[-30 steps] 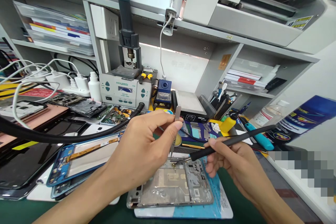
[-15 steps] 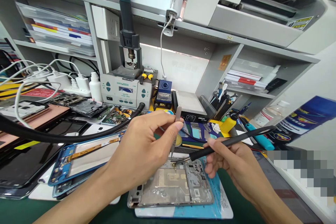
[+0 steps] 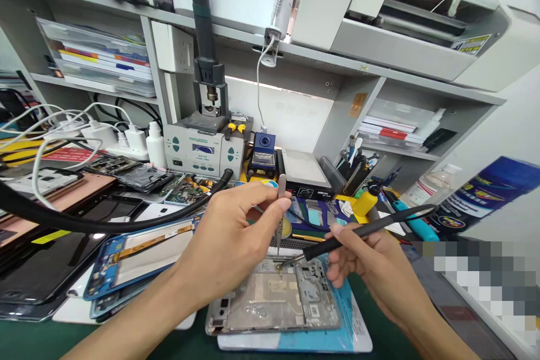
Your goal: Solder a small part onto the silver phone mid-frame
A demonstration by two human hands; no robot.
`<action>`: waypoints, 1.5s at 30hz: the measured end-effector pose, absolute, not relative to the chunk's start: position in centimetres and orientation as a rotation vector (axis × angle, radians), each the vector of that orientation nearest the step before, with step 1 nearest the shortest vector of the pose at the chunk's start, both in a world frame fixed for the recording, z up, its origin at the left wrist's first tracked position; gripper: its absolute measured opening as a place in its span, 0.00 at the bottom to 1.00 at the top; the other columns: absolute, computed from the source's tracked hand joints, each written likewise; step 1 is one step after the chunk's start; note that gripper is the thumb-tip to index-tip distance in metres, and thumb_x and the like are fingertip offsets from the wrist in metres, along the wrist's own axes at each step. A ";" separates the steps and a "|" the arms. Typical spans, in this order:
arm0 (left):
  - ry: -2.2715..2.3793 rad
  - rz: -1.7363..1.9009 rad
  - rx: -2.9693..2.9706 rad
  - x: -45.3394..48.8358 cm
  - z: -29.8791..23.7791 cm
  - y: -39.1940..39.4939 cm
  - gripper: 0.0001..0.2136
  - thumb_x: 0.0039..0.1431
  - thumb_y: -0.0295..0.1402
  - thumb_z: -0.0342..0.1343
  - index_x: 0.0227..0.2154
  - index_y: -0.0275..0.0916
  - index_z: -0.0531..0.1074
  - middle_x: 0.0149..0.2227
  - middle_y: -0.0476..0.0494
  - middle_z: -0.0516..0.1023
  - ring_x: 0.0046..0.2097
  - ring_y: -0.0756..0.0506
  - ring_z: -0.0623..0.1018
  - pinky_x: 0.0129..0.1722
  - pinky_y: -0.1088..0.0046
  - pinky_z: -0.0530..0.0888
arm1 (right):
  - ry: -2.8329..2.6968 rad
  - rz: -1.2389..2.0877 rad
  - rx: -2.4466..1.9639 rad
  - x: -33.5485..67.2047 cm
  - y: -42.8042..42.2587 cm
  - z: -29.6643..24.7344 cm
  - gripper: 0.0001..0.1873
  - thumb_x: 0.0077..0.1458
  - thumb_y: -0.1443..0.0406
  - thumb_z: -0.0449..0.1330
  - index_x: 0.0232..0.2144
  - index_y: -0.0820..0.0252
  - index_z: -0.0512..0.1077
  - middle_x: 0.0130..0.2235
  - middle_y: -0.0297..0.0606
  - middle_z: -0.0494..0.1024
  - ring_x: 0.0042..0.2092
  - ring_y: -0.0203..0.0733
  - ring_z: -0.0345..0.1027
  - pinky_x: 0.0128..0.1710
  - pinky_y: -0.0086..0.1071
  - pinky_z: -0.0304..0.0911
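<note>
A bare phone frame (image 3: 274, 304) lies flat in front of me on a blue and white pad (image 3: 312, 341). My left hand (image 3: 236, 225) pinches a pair of metal tweezers (image 3: 281, 188), held upright with the tips at the frame's far edge. In my right hand (image 3: 367, 253) is a soldering iron (image 3: 358, 232) with a black handle, gripped like a pen. Its tip slants down to the left and meets the frame close to the tweezer tips. Whether the two tips touch each other I cannot tell.
Phone parts with a blue frame (image 3: 139, 253) lie stacked at the left. Behind stand a hot air station (image 3: 205, 152), an iron holder (image 3: 264, 157) and a hot plate (image 3: 304, 169). A yellow bottle (image 3: 366, 198) and a blue spray can (image 3: 489, 197) are at the right. A black hose (image 3: 126, 225) crosses the left.
The camera view has shifted slightly. Both hands keep their grips, and the tweezers stand a little more upright, while the iron's tip stays at the same spot on the frame.
</note>
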State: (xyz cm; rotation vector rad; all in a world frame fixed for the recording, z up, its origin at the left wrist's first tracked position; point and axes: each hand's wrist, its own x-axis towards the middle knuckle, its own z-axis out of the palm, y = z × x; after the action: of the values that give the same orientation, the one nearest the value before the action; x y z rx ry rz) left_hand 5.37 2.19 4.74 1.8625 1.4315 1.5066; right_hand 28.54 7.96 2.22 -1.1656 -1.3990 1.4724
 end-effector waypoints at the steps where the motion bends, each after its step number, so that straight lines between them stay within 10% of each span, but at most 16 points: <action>1: 1.432 1.518 1.863 5.4 4.7 2.2 0.12 0.70 0.34 0.55 0.29 0.40 0.77 0.28 0.54 0.75 0.31 0.51 0.70 0.31 0.74 0.66 | -1.393 1.478 -1.159 28.5 8.0 2.2 0.25 0.50 0.49 0.75 0.21 0.64 0.77 0.20 0.41 0.80 0.19 0.41 0.76 0.19 0.27 0.73; 45: 1.396 1.605 1.742 5.3 4.8 2.1 0.10 0.68 0.35 0.58 0.30 0.42 0.78 0.29 0.54 0.77 0.31 0.51 0.74 0.30 0.77 0.69 | -1.639 1.353 -1.070 29.7 7.6 3.4 0.20 0.54 0.50 0.73 0.34 0.62 0.82 0.25 0.41 0.85 0.27 0.46 0.81 0.29 0.32 0.78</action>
State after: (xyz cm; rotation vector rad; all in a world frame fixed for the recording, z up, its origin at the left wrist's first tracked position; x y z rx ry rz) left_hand 5.26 2.15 4.80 1.7421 1.3955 1.6051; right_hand 29.67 7.60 3.43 -1.0696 -1.6395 1.3532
